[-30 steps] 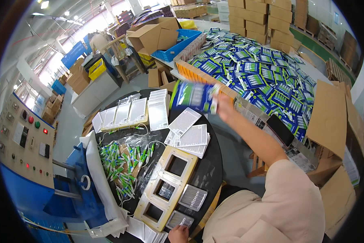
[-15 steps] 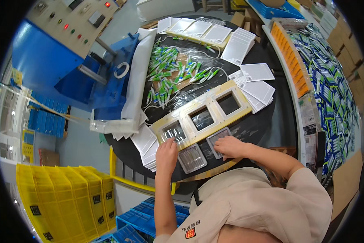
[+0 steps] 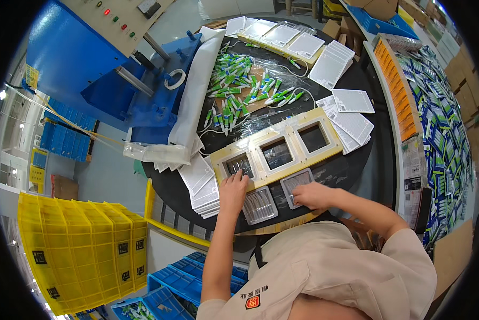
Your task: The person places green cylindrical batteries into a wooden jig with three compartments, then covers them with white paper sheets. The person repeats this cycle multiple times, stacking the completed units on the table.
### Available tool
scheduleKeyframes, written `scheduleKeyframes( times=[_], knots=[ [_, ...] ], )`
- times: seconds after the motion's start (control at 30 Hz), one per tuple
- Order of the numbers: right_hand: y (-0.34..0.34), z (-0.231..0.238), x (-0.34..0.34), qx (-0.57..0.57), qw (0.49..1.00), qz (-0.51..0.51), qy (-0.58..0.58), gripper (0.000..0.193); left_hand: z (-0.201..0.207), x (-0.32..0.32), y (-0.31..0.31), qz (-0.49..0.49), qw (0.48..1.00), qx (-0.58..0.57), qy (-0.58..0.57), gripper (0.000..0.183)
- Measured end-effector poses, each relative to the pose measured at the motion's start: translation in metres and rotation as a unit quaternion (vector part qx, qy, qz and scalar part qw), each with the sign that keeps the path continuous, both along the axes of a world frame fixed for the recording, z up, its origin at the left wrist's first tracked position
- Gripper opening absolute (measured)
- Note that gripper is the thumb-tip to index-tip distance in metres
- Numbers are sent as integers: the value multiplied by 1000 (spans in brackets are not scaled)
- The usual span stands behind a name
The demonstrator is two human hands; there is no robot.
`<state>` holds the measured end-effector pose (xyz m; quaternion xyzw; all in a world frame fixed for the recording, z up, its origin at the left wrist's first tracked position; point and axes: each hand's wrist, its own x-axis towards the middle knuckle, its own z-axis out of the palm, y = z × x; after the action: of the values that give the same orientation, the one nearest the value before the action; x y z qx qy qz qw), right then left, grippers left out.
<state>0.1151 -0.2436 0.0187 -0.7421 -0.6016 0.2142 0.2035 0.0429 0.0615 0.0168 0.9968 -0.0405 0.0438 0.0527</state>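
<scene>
On the round black table lies a cream-yellow fixture (image 3: 258, 141) with three rectangular openings. A clear blister tray (image 3: 240, 165) sits in its left opening. My left hand (image 3: 234, 191) rests at the near edge of that opening, fingers stretched onto the tray. In front of the fixture, my right hand (image 3: 312, 196) has its fingers curled on the edge of a second clear blister tray (image 3: 295, 182). A third ridged clear tray (image 3: 260, 206) lies between my hands, touched by neither. The undersides of my right fingers are hidden.
Green-and-white tube-like items (image 3: 234, 101) are heaped beyond the fixture. White cards are stacked at left (image 3: 202, 184) and right (image 3: 351, 122). Another fixture (image 3: 282, 45) carries cards at the back. A blue press (image 3: 159, 98) stands at left, yellow crates (image 3: 85, 245) below it.
The scene has shifted slightly right in view as the head moved. My left fingers reach a little farther over the opening. My right hand stays at its tray.
</scene>
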Motion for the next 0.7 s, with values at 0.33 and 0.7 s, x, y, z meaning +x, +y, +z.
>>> scheduleKeyframes(
  times=[0.33, 0.7],
  knots=[
    [-18, -8, -44, 185, 959, -200, -79, 13, 6, 7, -15, -17, 988, 139, 65, 20],
    [-11, -21, -47, 133, 970, -132, -154, 23, 0, -52, -123, 17, 977, -191, -98, 55]
  ],
)
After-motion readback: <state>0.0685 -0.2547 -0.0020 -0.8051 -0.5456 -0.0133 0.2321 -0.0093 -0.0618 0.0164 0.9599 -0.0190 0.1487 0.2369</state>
